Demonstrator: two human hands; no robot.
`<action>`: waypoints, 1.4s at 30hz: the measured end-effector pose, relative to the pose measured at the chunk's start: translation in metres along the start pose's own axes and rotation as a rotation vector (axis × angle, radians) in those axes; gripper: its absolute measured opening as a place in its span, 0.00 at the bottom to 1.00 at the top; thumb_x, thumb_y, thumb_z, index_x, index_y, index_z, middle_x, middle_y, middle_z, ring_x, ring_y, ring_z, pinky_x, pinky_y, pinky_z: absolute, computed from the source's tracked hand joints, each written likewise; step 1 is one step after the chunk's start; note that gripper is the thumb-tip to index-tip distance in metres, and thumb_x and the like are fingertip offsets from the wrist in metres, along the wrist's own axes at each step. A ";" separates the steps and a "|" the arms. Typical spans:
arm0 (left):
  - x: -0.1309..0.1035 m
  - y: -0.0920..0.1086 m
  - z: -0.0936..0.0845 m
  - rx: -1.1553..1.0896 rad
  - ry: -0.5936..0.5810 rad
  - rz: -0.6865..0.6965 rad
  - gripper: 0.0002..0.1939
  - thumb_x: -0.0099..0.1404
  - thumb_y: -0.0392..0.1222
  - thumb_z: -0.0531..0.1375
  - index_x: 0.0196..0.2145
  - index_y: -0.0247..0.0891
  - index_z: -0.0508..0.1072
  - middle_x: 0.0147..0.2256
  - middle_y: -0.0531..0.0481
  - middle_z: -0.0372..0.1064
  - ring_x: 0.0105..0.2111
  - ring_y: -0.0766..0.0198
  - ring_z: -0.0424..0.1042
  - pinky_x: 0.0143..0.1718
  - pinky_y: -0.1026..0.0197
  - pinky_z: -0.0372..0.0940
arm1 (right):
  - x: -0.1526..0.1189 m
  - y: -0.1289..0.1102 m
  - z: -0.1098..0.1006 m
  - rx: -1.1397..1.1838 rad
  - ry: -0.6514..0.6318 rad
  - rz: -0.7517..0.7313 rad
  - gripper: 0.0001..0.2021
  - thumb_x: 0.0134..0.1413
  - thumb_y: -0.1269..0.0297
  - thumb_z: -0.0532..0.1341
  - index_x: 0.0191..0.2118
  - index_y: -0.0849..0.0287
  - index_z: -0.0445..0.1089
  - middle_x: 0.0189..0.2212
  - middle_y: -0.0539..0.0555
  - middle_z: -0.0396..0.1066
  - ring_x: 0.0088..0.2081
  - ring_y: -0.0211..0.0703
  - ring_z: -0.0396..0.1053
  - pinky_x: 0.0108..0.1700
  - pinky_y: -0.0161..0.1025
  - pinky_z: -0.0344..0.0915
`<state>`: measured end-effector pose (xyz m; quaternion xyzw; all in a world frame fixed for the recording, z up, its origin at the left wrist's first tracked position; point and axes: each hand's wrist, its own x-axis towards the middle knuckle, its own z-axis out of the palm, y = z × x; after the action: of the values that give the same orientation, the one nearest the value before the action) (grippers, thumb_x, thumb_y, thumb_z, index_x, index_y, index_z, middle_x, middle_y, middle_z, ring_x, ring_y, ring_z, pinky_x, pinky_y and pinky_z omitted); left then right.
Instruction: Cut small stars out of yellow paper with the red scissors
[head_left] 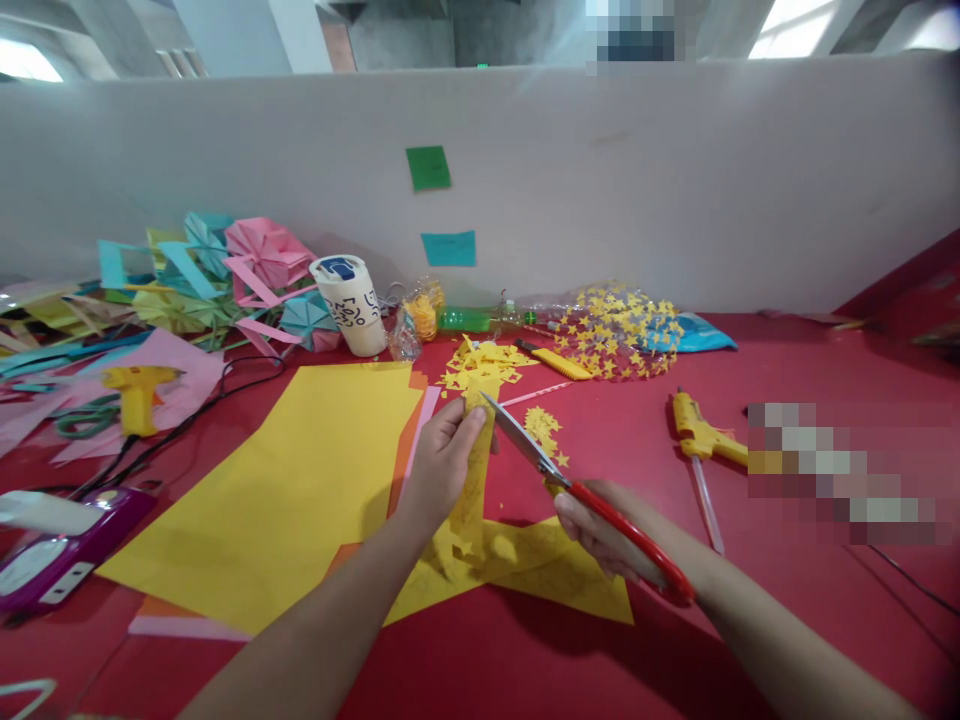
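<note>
My left hand [448, 455] pinches a narrow yellow paper strip [472, 490] near its upper end. Red-handled scissors [630, 535] are held in my right hand [600, 530], with the blade tips right beside the strip's top edge. Under the strip, a cut yellow sheet [555, 570] lies on the red table [480, 670]. Small yellow paper stars [541, 428] are piled just beyond the scissors. Behind my left hand is a heap of yellow scraps [484, 362].
Large yellow paper [307, 480] covers the left. A white cup [349, 305], a yellow cutter [562, 364] and a star-covered bottle [619, 330] stand or lie behind. Glue guns lie left [139, 395] and right [697, 430]; a purple power strip [71, 550] is at far left.
</note>
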<state>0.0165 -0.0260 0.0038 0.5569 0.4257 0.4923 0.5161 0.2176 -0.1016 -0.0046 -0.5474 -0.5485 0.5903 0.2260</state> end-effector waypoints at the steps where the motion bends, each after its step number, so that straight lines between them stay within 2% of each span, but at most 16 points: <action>1: 0.000 0.000 0.000 -0.011 0.009 -0.001 0.17 0.65 0.49 0.58 0.22 0.39 0.66 0.21 0.53 0.64 0.22 0.67 0.61 0.25 0.64 0.55 | 0.000 -0.001 0.000 0.006 0.000 0.002 0.32 0.50 0.28 0.54 0.25 0.57 0.58 0.15 0.41 0.52 0.16 0.29 0.50 0.18 0.29 0.51; 15: 0.001 -0.002 -0.001 -0.023 -0.002 -0.009 0.17 0.63 0.50 0.59 0.22 0.38 0.66 0.21 0.53 0.64 0.22 0.67 0.63 0.24 0.64 0.58 | 0.001 0.005 -0.001 0.052 -0.021 -0.009 0.29 0.54 0.32 0.54 0.25 0.56 0.57 0.14 0.41 0.51 0.14 0.27 0.48 0.14 0.26 0.48; 23: 0.002 -0.005 -0.001 -0.028 -0.003 -0.011 0.17 0.63 0.51 0.59 0.23 0.38 0.66 0.21 0.53 0.64 0.22 0.67 0.63 0.25 0.64 0.58 | 0.002 0.007 -0.001 0.047 -0.015 0.011 0.30 0.53 0.31 0.55 0.25 0.57 0.57 0.15 0.40 0.50 0.14 0.27 0.47 0.14 0.26 0.47; 31: 0.002 -0.009 -0.001 -0.065 -0.004 -0.051 0.15 0.62 0.52 0.60 0.25 0.39 0.69 0.21 0.54 0.64 0.22 0.66 0.63 0.24 0.63 0.59 | 0.000 -0.001 -0.001 -0.009 0.008 0.013 0.28 0.53 0.34 0.57 0.24 0.57 0.57 0.14 0.41 0.50 0.14 0.27 0.48 0.14 0.27 0.48; 37: 0.007 -0.012 -0.004 -0.060 0.082 -0.004 0.14 0.61 0.50 0.62 0.24 0.39 0.70 0.21 0.54 0.63 0.26 0.65 0.65 0.27 0.64 0.60 | 0.002 0.006 -0.003 -0.030 0.027 0.041 0.26 0.53 0.37 0.60 0.26 0.57 0.59 0.15 0.40 0.52 0.13 0.27 0.50 0.14 0.27 0.50; 42: 0.005 -0.010 -0.004 -0.129 -0.019 -0.024 0.14 0.63 0.47 0.60 0.23 0.38 0.68 0.20 0.56 0.59 0.21 0.69 0.59 0.27 0.66 0.59 | 0.002 0.010 -0.007 -0.019 0.002 0.016 0.29 0.53 0.32 0.56 0.27 0.58 0.60 0.15 0.41 0.52 0.14 0.27 0.50 0.14 0.27 0.50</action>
<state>0.0134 -0.0192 -0.0054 0.5220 0.3950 0.5070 0.5608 0.2267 -0.1002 -0.0132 -0.5546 -0.5492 0.5864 0.2165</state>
